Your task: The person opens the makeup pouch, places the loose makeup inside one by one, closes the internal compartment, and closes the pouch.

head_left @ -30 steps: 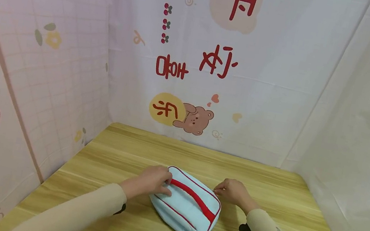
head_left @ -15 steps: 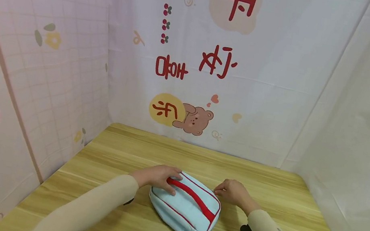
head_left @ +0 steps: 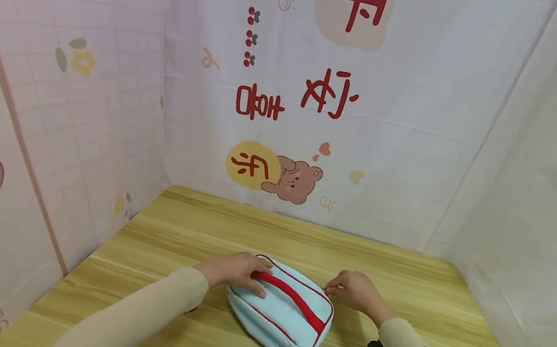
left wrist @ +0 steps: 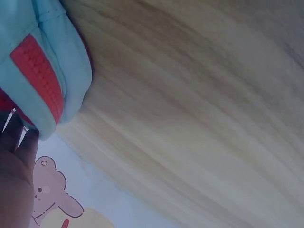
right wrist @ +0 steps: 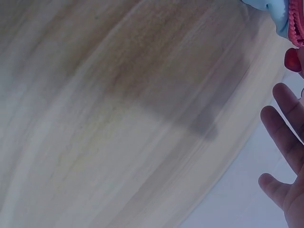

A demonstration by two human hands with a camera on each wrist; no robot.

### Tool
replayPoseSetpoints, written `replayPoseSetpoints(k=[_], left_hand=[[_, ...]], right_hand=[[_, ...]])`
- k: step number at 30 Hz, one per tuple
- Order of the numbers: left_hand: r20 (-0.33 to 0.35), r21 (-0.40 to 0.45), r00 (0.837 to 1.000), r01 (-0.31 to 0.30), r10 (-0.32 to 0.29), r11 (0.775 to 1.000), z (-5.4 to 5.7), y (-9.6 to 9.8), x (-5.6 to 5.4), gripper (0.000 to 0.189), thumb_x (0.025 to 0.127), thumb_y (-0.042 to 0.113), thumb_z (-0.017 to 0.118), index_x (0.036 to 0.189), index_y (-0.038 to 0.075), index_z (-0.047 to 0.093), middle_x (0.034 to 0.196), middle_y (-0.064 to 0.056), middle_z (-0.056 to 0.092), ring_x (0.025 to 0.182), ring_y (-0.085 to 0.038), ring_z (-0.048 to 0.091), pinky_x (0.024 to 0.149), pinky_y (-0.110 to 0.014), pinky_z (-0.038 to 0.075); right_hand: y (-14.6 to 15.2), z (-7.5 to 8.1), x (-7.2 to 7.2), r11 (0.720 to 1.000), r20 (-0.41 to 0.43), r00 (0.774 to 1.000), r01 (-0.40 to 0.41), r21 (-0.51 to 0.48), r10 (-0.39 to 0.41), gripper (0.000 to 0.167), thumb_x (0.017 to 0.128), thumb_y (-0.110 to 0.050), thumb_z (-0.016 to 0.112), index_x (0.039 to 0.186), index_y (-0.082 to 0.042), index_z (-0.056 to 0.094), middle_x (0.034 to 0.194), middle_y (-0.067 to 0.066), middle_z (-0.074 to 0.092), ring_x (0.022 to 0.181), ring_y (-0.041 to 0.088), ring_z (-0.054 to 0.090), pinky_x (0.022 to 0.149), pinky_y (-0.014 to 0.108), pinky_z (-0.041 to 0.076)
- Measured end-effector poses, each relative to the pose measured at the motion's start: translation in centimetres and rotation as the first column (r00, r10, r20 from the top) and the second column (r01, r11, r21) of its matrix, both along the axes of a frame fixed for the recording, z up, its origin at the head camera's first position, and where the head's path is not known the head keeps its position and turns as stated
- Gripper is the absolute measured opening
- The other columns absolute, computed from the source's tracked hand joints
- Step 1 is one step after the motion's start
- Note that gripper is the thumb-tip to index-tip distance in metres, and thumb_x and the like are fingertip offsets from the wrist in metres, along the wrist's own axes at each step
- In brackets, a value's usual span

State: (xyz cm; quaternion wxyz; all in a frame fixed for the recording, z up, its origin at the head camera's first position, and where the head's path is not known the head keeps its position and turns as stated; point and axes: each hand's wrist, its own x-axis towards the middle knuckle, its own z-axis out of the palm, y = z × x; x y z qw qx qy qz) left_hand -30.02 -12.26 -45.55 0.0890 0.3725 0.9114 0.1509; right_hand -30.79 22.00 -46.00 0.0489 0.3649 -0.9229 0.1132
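Observation:
A light blue zip pouch [head_left: 267,307] with red piping and a red strap [head_left: 291,295] lies on the wooden table. My left hand [head_left: 239,269] holds its left end, thumb and fingers on either side of the strap's end. The left wrist view catches some of those fingers against the pouch [left wrist: 76,80], beside a red zipper band [left wrist: 40,76]. At the far right corner my right hand [head_left: 355,291] pinches a small part at the zipper. The right wrist view has the red zipper [right wrist: 295,23] at its edge; the other fingers spread away and the pinch is partly cut off.
The wooden table [head_left: 181,225] reaches back to a white printed cloth [head_left: 402,127]. More cloth hangs along the left [head_left: 106,77] and right [head_left: 554,213] sides.
My left hand has shifted right from the pouch's end onto its top, its fingers reaching further over the strap. The right hand stays at the zipper corner, and the pouch has barely moved.

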Motion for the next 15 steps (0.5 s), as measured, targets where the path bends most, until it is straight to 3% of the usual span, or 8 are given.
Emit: replayPoseSetpoints(k=[15], left_hand=[[0.021,0.019,0.998,-0.059,0.058,0.998,-0.2,0.1,0.6,0.059,0.086,0.045,0.075,0.136,0.018,0.061,0.143,0.002,0.053,0.128,-0.016,0.05,0.107,-0.031,0.039]], right_hand=[[1.9,0.2,1.7,0.996,-0.009,0.996,-0.086,0.006,0.086,0.007,0.089,-0.016,0.074,0.091,-0.015,0.081,0.087,-0.007,0.07,0.08,0.01,0.065,0.069,0.034,0.054]])
